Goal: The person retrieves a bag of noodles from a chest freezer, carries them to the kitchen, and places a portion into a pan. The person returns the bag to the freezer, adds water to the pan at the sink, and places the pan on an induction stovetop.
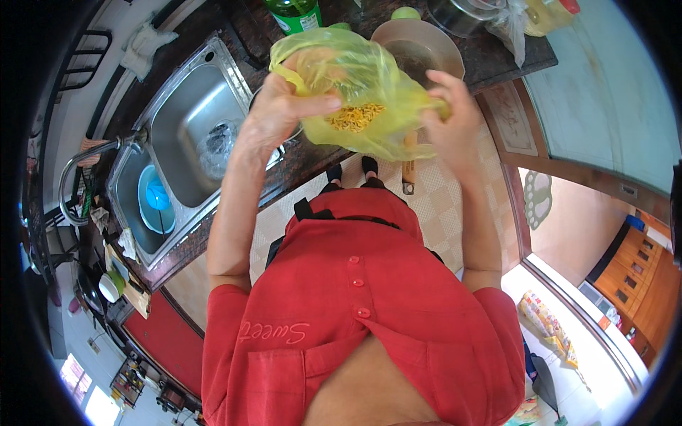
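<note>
A thin yellow-green plastic bag [367,141] is held up over the counter's front edge, with small yellow-brown dried pieces [354,117] showing through its side. My left hand [282,104] grips the bag's left side, thumb across the front and fingers partly hidden behind the film. On the right, my right hand [453,114] pinches the bag's bunched end; it is blurred and its index finger is raised. Behind the bag sits a round pan [447,45] with a wooden-looking handle [408,178] that juts over the counter's edge.
Left of the hands is a double steel sink [184,122] with clear plastic in one basin and a blue bowl [146,202] in the other. A green bottle [295,13], a steel pot [461,21] and a clear plastic bag [509,32] stand along the counter.
</note>
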Demonstrator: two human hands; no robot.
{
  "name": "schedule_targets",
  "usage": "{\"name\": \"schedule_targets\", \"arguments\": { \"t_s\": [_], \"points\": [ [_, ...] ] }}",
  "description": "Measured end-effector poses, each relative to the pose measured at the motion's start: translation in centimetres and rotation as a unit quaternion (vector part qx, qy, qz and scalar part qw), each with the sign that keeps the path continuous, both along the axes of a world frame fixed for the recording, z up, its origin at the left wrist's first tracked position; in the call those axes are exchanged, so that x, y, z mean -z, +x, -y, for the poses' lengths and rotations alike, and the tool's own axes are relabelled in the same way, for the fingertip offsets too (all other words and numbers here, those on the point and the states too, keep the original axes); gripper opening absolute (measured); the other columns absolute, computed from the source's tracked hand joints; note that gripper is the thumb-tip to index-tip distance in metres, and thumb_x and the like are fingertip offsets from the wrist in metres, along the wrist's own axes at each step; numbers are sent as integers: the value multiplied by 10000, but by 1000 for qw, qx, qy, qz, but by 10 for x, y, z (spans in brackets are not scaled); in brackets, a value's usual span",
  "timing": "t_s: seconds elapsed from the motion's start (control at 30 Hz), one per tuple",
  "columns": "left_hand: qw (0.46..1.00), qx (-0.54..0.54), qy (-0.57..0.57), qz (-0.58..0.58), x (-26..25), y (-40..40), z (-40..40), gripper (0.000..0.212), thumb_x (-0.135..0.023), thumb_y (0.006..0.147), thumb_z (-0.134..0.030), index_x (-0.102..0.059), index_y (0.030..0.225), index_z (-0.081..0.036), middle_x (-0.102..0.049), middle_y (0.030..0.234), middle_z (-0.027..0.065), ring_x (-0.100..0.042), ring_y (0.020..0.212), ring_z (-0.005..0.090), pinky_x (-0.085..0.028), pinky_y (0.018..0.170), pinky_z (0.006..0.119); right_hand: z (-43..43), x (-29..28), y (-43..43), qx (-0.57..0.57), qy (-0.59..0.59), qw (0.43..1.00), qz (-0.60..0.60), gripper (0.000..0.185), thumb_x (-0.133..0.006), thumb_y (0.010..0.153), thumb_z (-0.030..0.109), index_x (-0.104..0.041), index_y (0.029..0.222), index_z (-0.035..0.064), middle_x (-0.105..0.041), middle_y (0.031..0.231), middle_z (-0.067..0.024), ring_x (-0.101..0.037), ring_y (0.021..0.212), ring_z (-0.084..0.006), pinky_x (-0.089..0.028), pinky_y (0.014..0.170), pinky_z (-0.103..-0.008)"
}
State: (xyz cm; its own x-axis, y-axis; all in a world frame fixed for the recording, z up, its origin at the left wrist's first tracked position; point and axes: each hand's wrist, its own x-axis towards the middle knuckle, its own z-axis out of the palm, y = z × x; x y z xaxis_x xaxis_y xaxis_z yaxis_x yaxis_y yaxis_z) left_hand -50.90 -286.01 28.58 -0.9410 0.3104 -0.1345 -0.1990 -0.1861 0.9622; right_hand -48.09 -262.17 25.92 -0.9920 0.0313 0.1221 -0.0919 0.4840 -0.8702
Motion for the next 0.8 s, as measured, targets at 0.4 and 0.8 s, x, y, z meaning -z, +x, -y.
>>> {"name": "schedule_targets", "arguments": {
  "t_s": [0.4,0.8],
  "points": [
    [992,-37,-103,57,22,-6,13,161,-572,825,-141,-595,952,-44,-592,773,-3,-523,683,77,-400,636,213,-4,-55,28,-121,200,931,-281,357,-603,696,24,-514,1042,12,-580,899,-117,-575,830,-258,-458,741,-331],
    [986,-110,27,120,20,-3,7,153,-497,884,-138,-521,1001,-41,-560,873,19,-535,808,95,-436,721,237,61,93,-33,-279,449,848,36,509,-692,666,262,-565,1060,-34,-486,1078,-241,-476,1025,-356,-428,846,-411]
  ]
}}
